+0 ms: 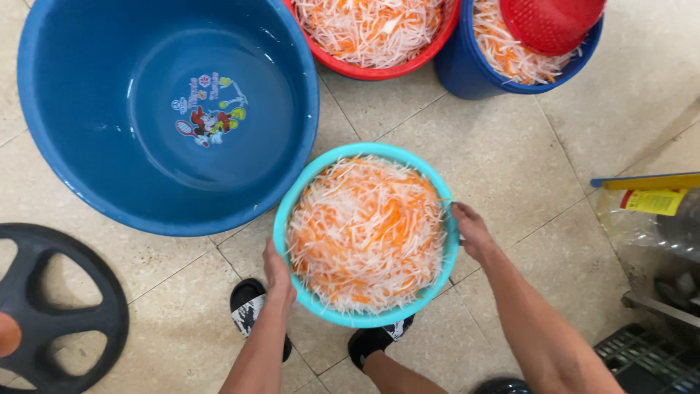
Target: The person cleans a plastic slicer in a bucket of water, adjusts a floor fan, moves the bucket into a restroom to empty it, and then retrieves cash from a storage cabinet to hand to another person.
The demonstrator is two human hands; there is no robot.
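Hands first: the left hand (278, 273) clamps onto the near-left rim of a turquoise basin (292, 208), fingers curled over the edge, while the right hand (470, 230) grips the rim on the opposite side, thumb on top. Between them the basin hangs level above the tiled floor (510, 160), carried by both hands and touching nothing else. It is heaped full with shredded white and orange vegetable strips (367, 233), the pile rising a little over the rim in the middle.

Straight below the basin the person's feet show, each in a black slide sandal, the left sandal (246, 306) peeking out beside the left forearm and the right sandal (375, 339) partly hidden under the basin's near edge.

Moving outward, a big blue tub (44, 146) sits up and to the left, just beside the turquoise basin, with a colourful cartoon sticker (210, 109) on its inner bottom. At the top edge a red basin (379, 71) holds more of the same shreds, and right next to it a dark blue bucket (459, 73) is also filled with them, with a red perforated basket (550, 22) tilted into its top.

Off to the far left lies a black wheel-shaped disc (44, 306) with cut-out openings. On the right edge sits a clear plastic jug (656, 219) with a yellow label, and a black crate (645, 361) fills the lower-right corner.
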